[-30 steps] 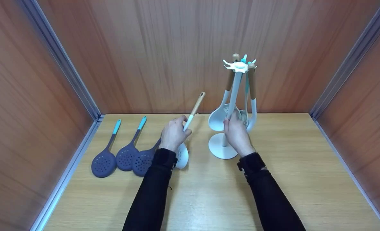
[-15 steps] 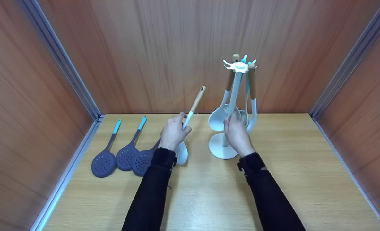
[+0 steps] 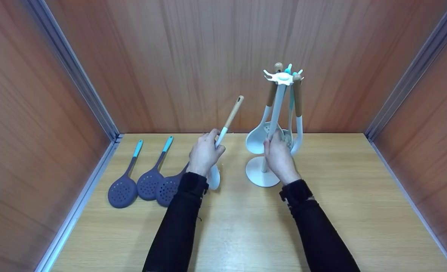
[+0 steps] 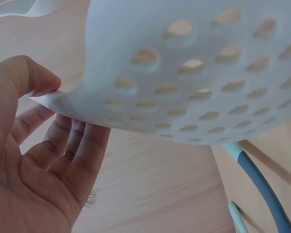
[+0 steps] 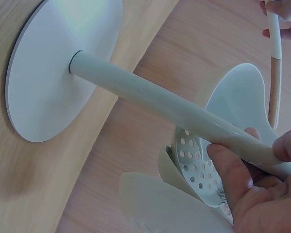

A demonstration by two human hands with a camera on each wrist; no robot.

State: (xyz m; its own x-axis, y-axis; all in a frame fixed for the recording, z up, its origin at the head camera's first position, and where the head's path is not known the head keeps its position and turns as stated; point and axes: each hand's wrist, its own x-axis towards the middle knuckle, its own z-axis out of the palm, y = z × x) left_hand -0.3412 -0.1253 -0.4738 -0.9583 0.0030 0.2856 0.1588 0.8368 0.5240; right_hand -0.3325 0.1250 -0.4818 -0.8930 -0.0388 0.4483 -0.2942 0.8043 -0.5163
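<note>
My left hand (image 3: 205, 153) pinches the white shaft of a slotted skimmer (image 4: 199, 73) with a wooden handle end. The handle tilts up and to the right, and the holed head hangs below the hand, partly hidden by it in the head view. My right hand (image 3: 281, 158) grips the pole of a white utensil stand (image 5: 136, 90). From the stand's top hooks hang a white ladle (image 3: 255, 140) and other white utensils with wooden or turquoise handles, some hidden behind the pole and hand.
Left of my left hand lie dark blue skimmers with turquoise handles: one at the far left (image 3: 122, 192), one in the middle (image 3: 148, 184), and one (image 3: 167, 190) partly under my arm. Wooden panels (image 3: 208, 56) wall the table at the back and sides.
My left hand has risen slightly with the skimmer, whose handle tip is now higher and whose head has moved up too. My right hand keeps its place on the pole.
</note>
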